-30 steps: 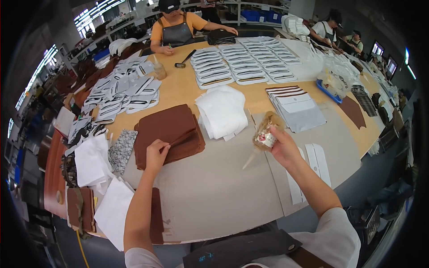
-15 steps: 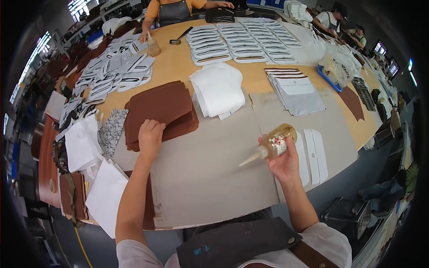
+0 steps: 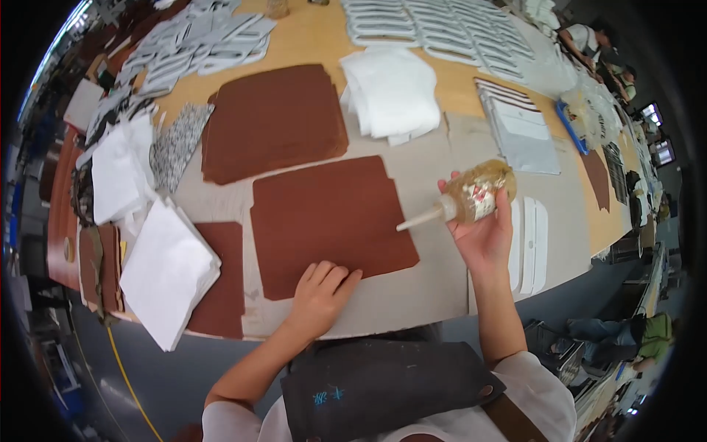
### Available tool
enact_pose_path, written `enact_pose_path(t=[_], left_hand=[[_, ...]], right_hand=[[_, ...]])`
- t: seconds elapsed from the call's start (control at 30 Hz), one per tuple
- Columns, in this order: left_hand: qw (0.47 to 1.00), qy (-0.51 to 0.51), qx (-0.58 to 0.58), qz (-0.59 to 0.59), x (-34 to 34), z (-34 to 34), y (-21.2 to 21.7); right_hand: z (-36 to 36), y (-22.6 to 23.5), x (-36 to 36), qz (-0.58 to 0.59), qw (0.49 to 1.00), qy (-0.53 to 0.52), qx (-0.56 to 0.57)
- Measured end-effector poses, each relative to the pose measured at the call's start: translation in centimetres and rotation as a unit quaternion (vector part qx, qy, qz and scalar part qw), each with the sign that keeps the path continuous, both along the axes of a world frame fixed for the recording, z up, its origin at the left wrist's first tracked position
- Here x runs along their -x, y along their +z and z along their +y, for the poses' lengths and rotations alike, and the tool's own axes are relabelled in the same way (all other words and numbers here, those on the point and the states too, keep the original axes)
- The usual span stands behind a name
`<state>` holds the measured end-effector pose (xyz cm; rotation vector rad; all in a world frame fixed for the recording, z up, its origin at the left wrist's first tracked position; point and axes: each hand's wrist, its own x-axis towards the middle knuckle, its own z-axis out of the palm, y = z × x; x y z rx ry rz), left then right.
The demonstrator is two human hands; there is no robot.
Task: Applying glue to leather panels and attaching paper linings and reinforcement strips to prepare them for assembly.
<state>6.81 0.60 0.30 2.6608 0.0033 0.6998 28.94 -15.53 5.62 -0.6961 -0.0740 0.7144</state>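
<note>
Clock centred on brown sheet [image 3: 331,221]. Passage: over bare grey board [image 3: 442,289], 4 o'clock; also 1 o'clock, short of white cloth pile [image 3: 390,92]. Obstacles: left hand [image 3: 322,295], 6; right hand [image 3: 482,239] with squeeze bottle [image 3: 479,194], 3, nozzle crossing sheet edge; brown sheet stack [image 3: 276,121], 11.

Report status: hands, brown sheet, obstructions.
Left hand over near edge of notched brown sheet. Right hand gripping nozzled squeeze bottle. Sheet flat, partly under left hand.

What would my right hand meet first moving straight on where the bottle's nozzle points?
Likely the brown sheet at your left hand: the tip of the nozzle overlaps its right edge in view, though height is unclear.
</note>
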Motion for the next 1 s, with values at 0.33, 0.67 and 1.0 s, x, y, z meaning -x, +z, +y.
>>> enact_pose_path(t=[0.33, 0.67, 1.0], left_hand=[[0.997, 0.006, 0.074, 0.004, -0.4, -3.3, 0.3], [0.986, 0.100, 0.075, 0.109, 2.4, -2.7, 0.4], [0.983, 0.074, 0.121, 0.119, 5.1, -1.7, 1.3]], right_hand=[[8.1, -0.5, 1.1, -0.079, 0.992, 0.016, 0.099], [12.6, -1.7, 2.3, -0.108, 0.984, 0.093, 0.109], [15.8, -2.4, 2.6, -0.143, 0.974, 0.147, 0.098]])
